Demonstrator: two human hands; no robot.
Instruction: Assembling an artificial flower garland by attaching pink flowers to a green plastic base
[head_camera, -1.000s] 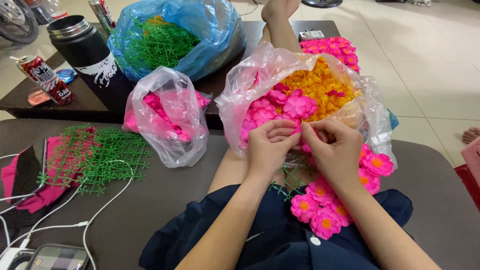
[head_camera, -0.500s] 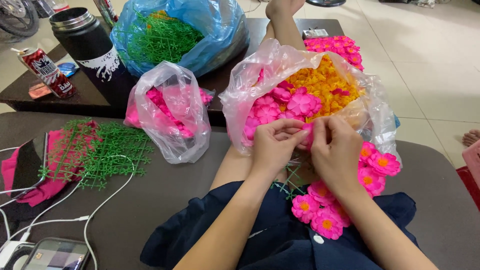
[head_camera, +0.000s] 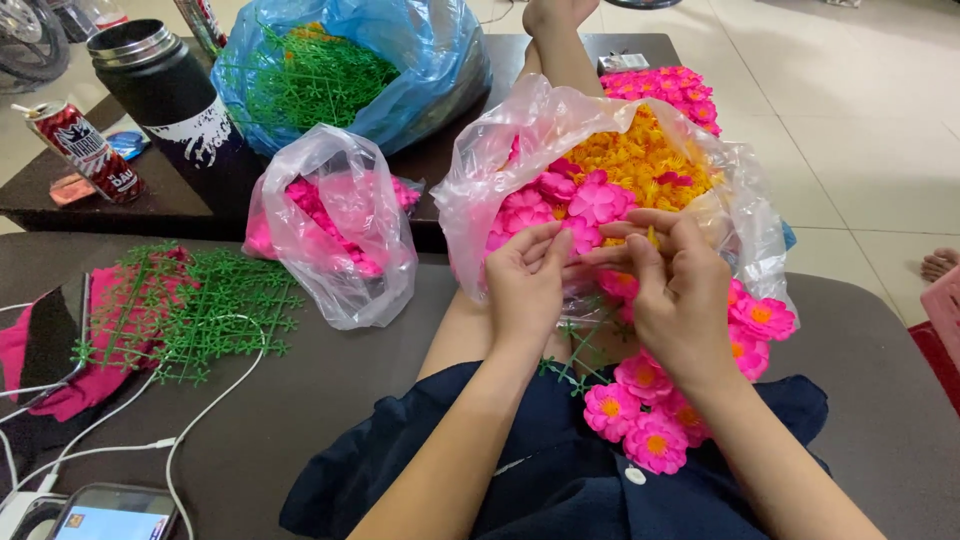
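Where the person's lap meets the dark bench (head_camera: 300, 420), a clear plastic bag (head_camera: 500, 170) is seen, crinkled and open, filled with pink flowers (head_camera: 590, 200) in front and yellow flowers (head_camera: 640, 160) behind. Left of it, a smaller clear bag (head_camera: 340, 250) of pink pieces is stood on the bench, and behind that a blue bag (head_camera: 420, 60) of green plastic stems is set on a low dark table. A black flask (head_camera: 170, 100) with a white printed label and a red can (head_camera: 85, 150) with a straw are placed at the table's left end. The left hand (head_camera: 525, 285) is held at the mouth of the bag, its grip pressed together, thumb and forefinger pinching a pink petal. The right hand (head_camera: 680, 295) is raised beside it, fingers curled, its grip also pinched at the same pink flower; the two sets of fingertips are nearly touching. Finished pink flowers with orange centres (head_camera: 650, 420) are piled on the dark blue cloth of the lap, on thin green stems. A flat green lattice (head_camera: 200, 310) is laid over pink cloth at the left, and white cables (head_camera: 120, 420) are run to a phone (head_camera: 110, 520) at the bottom edge.
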